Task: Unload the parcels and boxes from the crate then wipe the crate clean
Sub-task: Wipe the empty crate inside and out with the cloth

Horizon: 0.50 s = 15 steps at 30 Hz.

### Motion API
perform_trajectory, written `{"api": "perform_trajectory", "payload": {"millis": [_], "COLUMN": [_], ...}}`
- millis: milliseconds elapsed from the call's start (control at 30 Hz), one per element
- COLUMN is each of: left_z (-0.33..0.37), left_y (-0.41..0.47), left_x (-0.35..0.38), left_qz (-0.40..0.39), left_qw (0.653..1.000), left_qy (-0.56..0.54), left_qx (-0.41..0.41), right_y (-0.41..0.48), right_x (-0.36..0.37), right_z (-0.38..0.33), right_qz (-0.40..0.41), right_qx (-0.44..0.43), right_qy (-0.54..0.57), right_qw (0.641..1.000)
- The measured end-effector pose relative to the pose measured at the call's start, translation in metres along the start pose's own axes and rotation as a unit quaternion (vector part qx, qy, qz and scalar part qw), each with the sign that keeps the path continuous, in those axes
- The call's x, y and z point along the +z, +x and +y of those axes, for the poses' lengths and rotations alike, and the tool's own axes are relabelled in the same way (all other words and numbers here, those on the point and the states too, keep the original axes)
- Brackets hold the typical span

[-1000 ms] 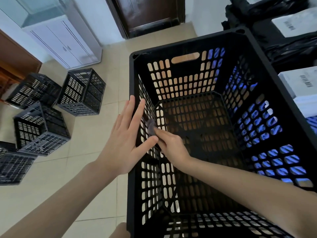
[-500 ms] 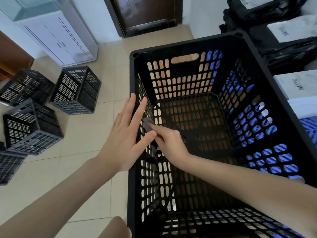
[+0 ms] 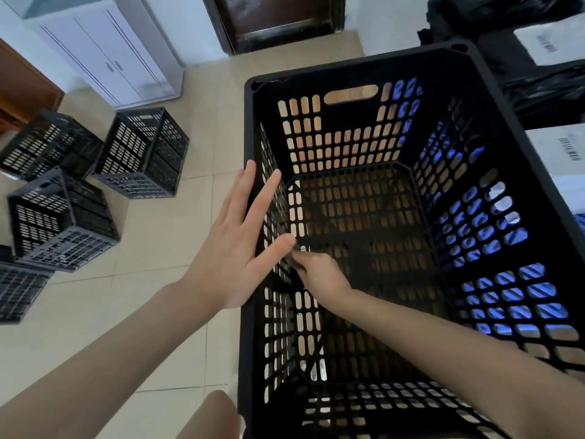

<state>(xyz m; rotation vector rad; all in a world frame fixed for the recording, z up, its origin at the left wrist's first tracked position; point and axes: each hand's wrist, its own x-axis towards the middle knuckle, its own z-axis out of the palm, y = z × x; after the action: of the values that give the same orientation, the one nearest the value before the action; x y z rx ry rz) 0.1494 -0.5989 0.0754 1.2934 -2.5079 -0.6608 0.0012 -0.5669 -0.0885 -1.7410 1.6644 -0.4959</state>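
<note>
Rightward, barcode labels (image 3: 568, 149) on white parcels (image 3: 545, 144).

1. No word, brand name or number can be read anywhere in view.
2. The far white parcel (image 3: 552, 30), lying to the right of the far right corner of the crate (image 3: 348, 65), carries a barcode label (image 3: 545, 43). Only black bars show, and any digits are too small to tell.
3. The near white parcel (image 3: 550, 166), just right of the crate's right rim, carries a second barcode (image 3: 569, 150). It is blurred, showing bars only.
</note>
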Motion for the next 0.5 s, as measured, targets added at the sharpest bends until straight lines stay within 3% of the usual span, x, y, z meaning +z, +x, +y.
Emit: {"api": "perform_trajectory", "payload": {"millis": [100,200,400,500], "left_z": [0.000,0.000,0.000,0.000], "left_y": [0.000,0.000,0.000,0.000], "left_x": [0.000,0.000,0.000,0.000], "left_qz": [-0.004,-0.004,0.002,0.000], "left_qw": [1.000,1.000,1.000,1.000], "left_qy": [0.007,0.003,-0.016,-0.026], "left_qx": [0.000,-0.002,0.002,0.010], "right_y": [0.008,0.004,-0.029,-0.041], "right_x": [0.004,-0.005,-0.055,-0.067], "right_z": [0.005,-0.003,-0.052,-0.065], "right_qz": [-0.029,0.000,0.155,0.176], "right_qx": [0.041,0.031,-0.138,-0.198], "right_qy": [-0.029,0.018,0.164,0.171], "right_qw": [0.998,0.999,0.965,0.949]}}
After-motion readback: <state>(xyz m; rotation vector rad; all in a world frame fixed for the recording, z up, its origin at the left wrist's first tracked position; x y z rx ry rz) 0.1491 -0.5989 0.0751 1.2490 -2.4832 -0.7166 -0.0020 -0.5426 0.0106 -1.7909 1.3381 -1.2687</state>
